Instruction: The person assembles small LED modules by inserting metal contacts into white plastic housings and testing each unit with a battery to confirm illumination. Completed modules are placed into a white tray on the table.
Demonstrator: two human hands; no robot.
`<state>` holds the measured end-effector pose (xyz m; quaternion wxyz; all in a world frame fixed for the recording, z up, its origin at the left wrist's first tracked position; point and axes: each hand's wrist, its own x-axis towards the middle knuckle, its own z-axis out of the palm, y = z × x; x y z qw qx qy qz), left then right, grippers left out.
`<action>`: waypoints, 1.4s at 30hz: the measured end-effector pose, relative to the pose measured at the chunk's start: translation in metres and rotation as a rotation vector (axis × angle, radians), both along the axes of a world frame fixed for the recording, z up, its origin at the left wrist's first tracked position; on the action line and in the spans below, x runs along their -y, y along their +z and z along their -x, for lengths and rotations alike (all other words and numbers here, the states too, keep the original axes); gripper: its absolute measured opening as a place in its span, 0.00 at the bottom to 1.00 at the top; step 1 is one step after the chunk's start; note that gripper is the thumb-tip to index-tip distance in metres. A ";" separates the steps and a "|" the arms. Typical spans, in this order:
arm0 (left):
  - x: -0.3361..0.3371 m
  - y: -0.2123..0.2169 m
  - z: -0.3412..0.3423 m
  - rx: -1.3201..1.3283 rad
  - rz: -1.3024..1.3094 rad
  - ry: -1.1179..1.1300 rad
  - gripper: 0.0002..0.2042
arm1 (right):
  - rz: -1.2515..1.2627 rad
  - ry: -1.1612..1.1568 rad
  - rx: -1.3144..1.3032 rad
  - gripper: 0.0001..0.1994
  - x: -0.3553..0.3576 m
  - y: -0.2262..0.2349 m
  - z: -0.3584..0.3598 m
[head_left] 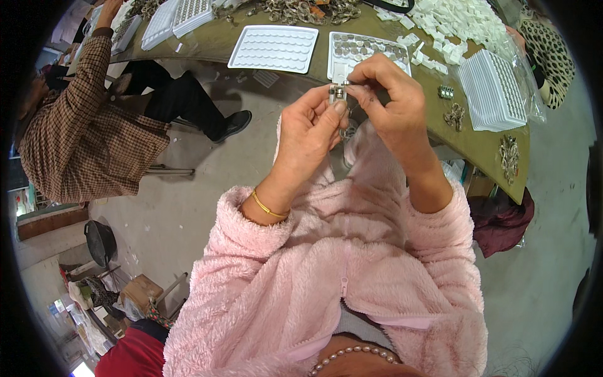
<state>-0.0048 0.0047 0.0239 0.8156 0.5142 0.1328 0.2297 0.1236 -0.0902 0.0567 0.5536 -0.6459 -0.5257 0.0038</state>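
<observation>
Both my hands are raised together in front of the table's near edge. My left hand [308, 129] is closed, its thumb and fingers pinching a small metal piece [337, 93] with a pale, translucent part. A white plastic tab [340, 70] shows just above it; whether the two are joined I cannot tell. The fingertips of my right hand [397, 97] are pinched at the upper side of this piece, on something small and shiny that they mostly hide. Behind my hands lies a white tray [331, 47] with round metal pieces in its recesses.
Left of it lies another white tray [273, 49] with round recesses. White plastic pieces [449, 25] and metal parts [308, 11] are heaped at the back. Stacked trays [493, 91] and small metal clusters [454, 116] stand right. A person in a checked coat [94, 138] sits left.
</observation>
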 end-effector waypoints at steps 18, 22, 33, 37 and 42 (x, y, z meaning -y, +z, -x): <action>0.004 -0.002 0.000 0.025 -0.204 0.144 0.11 | -0.029 0.092 0.135 0.08 0.017 0.000 0.004; 0.002 0.005 0.006 -0.042 -0.189 0.001 0.09 | -0.164 -0.063 -0.311 0.07 0.030 -0.001 0.010; 0.010 0.008 0.002 -0.045 0.173 -0.430 0.12 | 0.040 0.222 -0.424 0.06 0.057 0.003 -0.013; 0.016 0.003 -0.001 -0.061 0.270 -0.369 0.11 | -0.077 0.138 -0.093 0.10 0.054 -0.010 -0.012; 0.031 0.004 -0.004 0.098 0.496 -0.273 0.11 | -0.196 0.149 -0.032 0.11 0.049 -0.020 -0.003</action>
